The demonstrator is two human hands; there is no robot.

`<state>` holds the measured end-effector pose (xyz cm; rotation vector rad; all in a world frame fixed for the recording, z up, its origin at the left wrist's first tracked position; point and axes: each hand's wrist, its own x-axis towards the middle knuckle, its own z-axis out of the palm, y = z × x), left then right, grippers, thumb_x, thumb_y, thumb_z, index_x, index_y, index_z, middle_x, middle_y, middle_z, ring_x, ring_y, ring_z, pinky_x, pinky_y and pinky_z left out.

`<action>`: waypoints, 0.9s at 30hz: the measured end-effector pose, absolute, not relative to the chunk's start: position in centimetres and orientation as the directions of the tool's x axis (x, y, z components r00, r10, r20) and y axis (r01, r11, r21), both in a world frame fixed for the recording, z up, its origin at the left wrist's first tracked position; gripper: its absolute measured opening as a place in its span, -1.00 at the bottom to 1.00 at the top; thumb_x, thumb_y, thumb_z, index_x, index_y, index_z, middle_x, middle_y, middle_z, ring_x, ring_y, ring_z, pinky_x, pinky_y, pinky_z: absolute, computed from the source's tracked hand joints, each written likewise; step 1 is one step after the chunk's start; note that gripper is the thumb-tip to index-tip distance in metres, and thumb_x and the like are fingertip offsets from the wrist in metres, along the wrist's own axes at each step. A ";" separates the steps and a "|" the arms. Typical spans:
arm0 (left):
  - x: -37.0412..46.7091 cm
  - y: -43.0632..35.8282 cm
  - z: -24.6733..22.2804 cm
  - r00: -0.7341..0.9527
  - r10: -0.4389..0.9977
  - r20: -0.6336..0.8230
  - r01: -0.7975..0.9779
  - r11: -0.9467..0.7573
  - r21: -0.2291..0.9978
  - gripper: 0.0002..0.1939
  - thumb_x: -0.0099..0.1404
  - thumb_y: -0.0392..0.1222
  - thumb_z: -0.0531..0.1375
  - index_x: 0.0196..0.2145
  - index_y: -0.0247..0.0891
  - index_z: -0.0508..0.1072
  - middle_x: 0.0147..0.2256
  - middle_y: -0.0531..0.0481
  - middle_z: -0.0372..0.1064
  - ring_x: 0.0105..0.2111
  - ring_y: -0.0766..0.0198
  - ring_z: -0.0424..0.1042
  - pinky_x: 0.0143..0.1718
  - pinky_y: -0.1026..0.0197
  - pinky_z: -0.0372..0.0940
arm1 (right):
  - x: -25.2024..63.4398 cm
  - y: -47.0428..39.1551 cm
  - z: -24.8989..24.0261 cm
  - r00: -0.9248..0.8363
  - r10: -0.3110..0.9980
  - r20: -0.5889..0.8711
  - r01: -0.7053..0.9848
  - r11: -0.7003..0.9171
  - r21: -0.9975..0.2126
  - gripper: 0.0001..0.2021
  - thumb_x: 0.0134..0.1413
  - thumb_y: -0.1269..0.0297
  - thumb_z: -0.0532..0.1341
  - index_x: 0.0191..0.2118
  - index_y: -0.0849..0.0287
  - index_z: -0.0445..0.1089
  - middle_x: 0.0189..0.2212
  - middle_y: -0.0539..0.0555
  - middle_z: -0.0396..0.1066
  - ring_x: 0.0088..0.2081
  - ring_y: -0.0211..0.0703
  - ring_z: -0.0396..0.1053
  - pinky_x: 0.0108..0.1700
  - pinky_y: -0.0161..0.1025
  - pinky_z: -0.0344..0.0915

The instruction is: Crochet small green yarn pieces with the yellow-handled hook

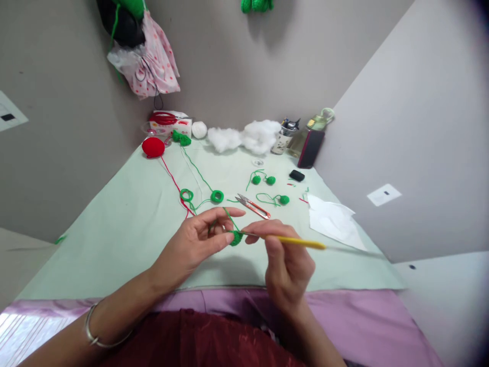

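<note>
Pinched between the thumb and fingers of my left hand [202,234] is a small green crochet piece [236,238]. A strand of green yarn [230,218] runs from it up over my left index finger. My right hand [288,260] grips a crochet hook with a yellow handle [301,241], its metal end touching the green piece. Just beyond my hands lie orange-handled thread snips [255,207], blades apart. A green yarn ring [217,197] and a loose green coil [186,195] rest to their left. Several small green crocheted balls [283,200] with yarn tails sit to the right.
Along the back stand a red yarn ball [153,147], red-handled scissors [163,118], white stuffing [262,136], a pen cup [281,141], a green bottle [305,137] and a phone [311,149]. White paper [334,221] and a black case [297,175] lie at right. Walls enclose the table.
</note>
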<state>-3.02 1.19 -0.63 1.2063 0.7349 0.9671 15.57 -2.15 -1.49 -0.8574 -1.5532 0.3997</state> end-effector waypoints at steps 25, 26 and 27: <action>-1.2 0.4 -0.4 0.339 0.930 -0.140 -0.389 0.273 0.880 -0.51 0.23 -0.14 0.46 0.13 -0.05 0.62 -0.31 0.10 0.39 -0.52 0.44 0.03 -0.46 0.30 0.03 | 14.4 -1.8 -2.9 0.012 0.575 0.818 0.502 0.704 -0.502 -0.62 0.30 0.52 0.27 0.09 -0.08 0.56 -0.12 0.09 0.60 -0.13 -0.09 0.54 -0.17 -0.13 0.50; -1.2 0.6 -0.3 0.377 0.911 -0.166 -0.409 0.324 0.853 -0.52 0.23 -0.13 0.46 0.11 -0.09 0.63 -0.32 0.10 0.39 -0.54 0.46 0.00 -0.44 0.30 0.07 | 14.4 -1.8 -3.0 -0.006 0.539 0.842 0.548 0.706 -0.448 -0.60 0.28 0.53 0.29 0.11 -0.09 0.55 -0.09 0.10 0.60 -0.10 -0.08 0.54 -0.16 -0.12 0.50; -1.3 0.7 -0.3 0.428 0.884 -0.190 -0.428 0.383 0.819 -0.54 0.22 -0.12 0.46 0.08 -0.13 0.65 -0.34 0.11 0.38 -0.56 0.49 -0.04 -0.40 0.30 0.14 | 14.5 -1.8 -3.1 -0.007 0.525 0.851 0.561 0.707 -0.431 -0.60 0.28 0.52 0.29 0.12 -0.09 0.55 -0.08 0.11 0.60 -0.10 -0.08 0.54 -0.15 -0.11 0.49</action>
